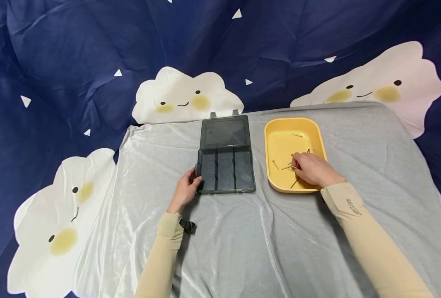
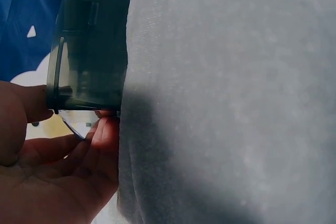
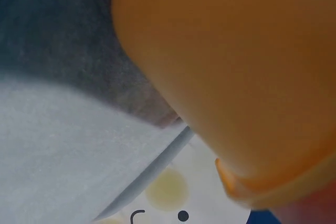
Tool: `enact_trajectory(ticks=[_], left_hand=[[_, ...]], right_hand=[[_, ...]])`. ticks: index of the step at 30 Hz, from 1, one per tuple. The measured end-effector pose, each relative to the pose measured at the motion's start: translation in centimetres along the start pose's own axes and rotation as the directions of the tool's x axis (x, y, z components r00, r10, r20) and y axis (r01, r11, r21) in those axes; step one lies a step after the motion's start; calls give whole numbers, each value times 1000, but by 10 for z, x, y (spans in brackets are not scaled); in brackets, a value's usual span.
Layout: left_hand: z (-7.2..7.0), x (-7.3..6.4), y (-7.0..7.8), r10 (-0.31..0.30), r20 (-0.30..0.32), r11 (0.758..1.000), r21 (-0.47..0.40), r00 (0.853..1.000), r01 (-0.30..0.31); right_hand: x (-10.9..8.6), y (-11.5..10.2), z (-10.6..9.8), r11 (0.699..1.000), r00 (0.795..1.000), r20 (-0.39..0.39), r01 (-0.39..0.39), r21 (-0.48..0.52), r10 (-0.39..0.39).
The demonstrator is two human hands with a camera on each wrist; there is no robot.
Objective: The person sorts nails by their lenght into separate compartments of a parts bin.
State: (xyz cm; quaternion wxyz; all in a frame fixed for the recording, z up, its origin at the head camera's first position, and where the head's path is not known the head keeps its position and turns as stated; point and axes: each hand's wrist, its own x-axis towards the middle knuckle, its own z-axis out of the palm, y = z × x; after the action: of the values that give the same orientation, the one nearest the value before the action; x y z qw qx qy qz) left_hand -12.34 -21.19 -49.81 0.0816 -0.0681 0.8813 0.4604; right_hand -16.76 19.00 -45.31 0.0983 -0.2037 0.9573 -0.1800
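My left hand (image 1: 186,188) grips the compartment box (image 1: 225,167) by its left edge, so tugging could skew it; whether my right hand (image 1: 313,169) pinches screws (image 1: 275,164), I can't tell.

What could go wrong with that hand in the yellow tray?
The right hand might get poked by the thin, nail-like pieces in the yellow tray, or drop one. The dark box might slide on the rumpled cloth if the left hand, gripping its side, pushes.
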Motion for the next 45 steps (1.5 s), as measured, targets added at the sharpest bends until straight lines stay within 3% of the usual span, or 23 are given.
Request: enact_trajectory(ticks=[14, 25, 37, 45], left_hand=[[1, 0, -1, 11, -7, 1000, -4, 1000, -11], [0, 1, -1, 2, -2, 1000, -10, 1000, -2], [-4, 1, 0, -34, 33, 991, -130, 999, 38], [-5, 1, -1, -20, 45, 986, -167, 999, 27]], right_hand=[[-3, -5, -8, 998, 998, 2, -69, -5, 69], [-7, -5, -13, 998, 998, -18, -64, 18, 64], [-11, -8, -18, 995, 996, -53, -71, 77, 76], [-13, -12, -24, 992, 991, -108, -71, 101, 82]])
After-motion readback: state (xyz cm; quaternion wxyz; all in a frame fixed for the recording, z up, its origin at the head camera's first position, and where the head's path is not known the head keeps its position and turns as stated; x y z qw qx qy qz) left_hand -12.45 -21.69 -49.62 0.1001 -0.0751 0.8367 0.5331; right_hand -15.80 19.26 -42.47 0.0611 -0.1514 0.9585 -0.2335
